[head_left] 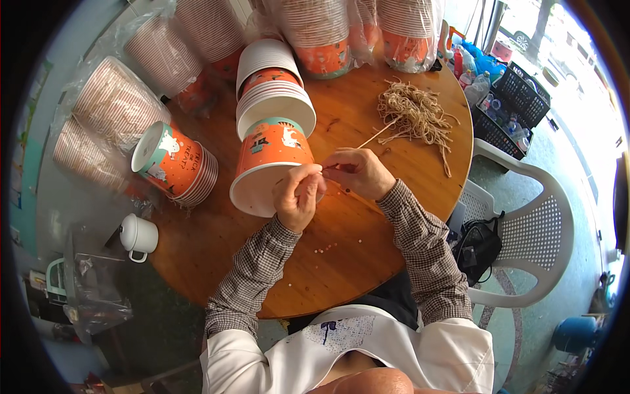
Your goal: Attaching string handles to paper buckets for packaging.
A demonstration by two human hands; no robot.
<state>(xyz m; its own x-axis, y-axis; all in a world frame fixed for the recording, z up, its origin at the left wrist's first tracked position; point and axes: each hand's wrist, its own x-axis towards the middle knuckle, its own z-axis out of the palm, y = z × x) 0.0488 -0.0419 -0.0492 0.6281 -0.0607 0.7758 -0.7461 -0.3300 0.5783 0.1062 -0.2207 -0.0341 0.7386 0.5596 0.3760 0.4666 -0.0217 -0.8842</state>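
An orange paper bucket point(272, 152) with a green band and cartoon figures lies on its side, its white open mouth turned toward me. Beside its right rim my two hands meet at the fingertips. My left hand point(296, 197) is closed in a pinch by the rim; what sits between its fingers is too small to make out. My right hand point(361, 173) pinches a beige string point(377, 135), which runs up and right to a tangled pile of string point(417, 115). Behind the bucket lies a stack of white-rimmed buckets point(272, 85).
Bagged bucket stacks point(315, 33) line the table's far side and left. Another orange stack point(177, 161) leans at the left, above a white enamel mug point(139, 238). Small pale discs point(325, 249) dot the wooden table point(262, 276). A white plastic chair point(541, 230) and black crates point(505, 108) stand right.
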